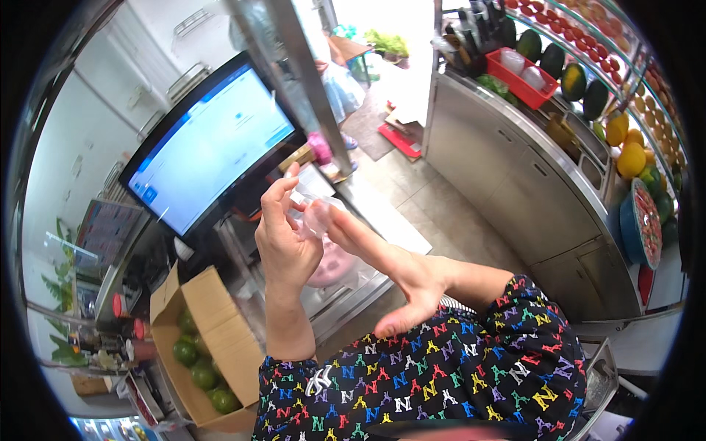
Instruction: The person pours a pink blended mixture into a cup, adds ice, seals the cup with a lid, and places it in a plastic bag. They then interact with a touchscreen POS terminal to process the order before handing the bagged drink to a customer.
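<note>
A clear plastic bag (315,219) is gathered at its top in my left hand (289,237), whose index finger points up. Beneath my hands, a round pink thing (332,263) with darker spots shows, partly hidden by my hands; plastic film (361,274) lies around its right side. My right hand (402,270) reaches across with its fingers stretched out, the fingertips against the bunched plastic. Its thumb stands well apart from the fingers and points down towards my shirt. Whether the pink thing is inside the bag I hold, I cannot tell.
A lit monitor (212,146) stands ahead on the left. Below it, an open cardboard box (220,325) holds several green fruits (204,375). Steel cabinets (496,160) with a red basket (521,80) line the right. Behind a metal post (317,82), a person (325,60) stands with a bag.
</note>
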The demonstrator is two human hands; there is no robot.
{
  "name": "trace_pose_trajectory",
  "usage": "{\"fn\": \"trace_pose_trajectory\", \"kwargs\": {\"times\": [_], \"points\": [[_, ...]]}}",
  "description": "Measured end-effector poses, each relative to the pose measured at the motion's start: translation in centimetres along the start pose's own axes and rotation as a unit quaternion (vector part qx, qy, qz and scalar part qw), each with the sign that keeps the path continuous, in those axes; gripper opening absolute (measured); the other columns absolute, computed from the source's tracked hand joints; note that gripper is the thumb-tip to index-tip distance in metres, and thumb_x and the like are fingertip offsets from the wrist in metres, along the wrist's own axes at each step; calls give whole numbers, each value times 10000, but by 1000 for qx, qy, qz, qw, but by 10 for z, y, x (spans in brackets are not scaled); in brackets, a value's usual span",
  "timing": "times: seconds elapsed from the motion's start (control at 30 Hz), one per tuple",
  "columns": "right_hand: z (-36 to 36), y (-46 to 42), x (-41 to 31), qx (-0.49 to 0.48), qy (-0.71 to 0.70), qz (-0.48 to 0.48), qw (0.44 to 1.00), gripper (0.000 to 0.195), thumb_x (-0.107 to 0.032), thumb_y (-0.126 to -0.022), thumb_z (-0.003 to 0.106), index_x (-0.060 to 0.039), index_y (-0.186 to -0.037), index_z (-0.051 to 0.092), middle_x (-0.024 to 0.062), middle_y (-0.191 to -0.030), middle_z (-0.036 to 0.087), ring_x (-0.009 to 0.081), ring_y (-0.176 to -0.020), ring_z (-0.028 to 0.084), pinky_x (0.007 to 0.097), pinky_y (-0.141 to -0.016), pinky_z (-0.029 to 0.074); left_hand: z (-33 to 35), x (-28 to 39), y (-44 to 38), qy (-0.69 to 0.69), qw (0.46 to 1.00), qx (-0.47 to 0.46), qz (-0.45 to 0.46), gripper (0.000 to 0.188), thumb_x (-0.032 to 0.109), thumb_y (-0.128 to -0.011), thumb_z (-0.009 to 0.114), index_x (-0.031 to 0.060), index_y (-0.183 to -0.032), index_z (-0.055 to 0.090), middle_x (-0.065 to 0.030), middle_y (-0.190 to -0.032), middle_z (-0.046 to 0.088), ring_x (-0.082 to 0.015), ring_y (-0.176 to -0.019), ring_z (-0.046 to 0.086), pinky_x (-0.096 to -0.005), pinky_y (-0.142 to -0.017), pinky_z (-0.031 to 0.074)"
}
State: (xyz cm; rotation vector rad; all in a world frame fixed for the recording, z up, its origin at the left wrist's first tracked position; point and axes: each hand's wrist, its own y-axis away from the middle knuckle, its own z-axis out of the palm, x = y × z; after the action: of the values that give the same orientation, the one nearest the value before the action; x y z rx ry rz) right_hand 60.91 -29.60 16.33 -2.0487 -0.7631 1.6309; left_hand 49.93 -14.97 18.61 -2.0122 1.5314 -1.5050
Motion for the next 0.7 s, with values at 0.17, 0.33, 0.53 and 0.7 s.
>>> {"fn": "trace_pose_trajectory", "kwargs": {"times": [0.17,0.33,0.53,0.7], "points": [[-86,82,-39,22,168,25,985,867,-267,-789,707,71,-1409,203,250,-1403,338,332,-1265,410,392,-1027,354,104,25,-40,241,970,-24,27,592,118,-780,737,59,-1259,393,-211,-1265,547,-58,-785,512,-173,-653,402],[-217,182,-39,165,196,149,955,372,-52,-794,651,-37,-1164,618,103,-985,696,194,-836,682,309,-753,532,209,31,-92,281,952,-124,9,851,266,-620,877,68,-1292,394,-195,-1224,578,-58,-807,483,-172,-659,382],[-435,241,37,311,328,326,831,237,-116,-825,624,-10,-1034,655,95,-861,704,172,-797,679,294,-721,525,309,21,-170,181,952,-236,-73,870,166,-545,880,109,-1291,434,-57,-1158,622,-83,-831,482,-215,-667,371],[-585,164,125,324,470,311,760,188,-189,-809,632,-101,-963,696,111,-861,690,241,-796,674,338,-712,518,366,-15,-221,118,961,-233,-90,856,201,-543,880,112,-1283,459,-40,-1112,615,-123,-851,491,-274,-728,424]]}}
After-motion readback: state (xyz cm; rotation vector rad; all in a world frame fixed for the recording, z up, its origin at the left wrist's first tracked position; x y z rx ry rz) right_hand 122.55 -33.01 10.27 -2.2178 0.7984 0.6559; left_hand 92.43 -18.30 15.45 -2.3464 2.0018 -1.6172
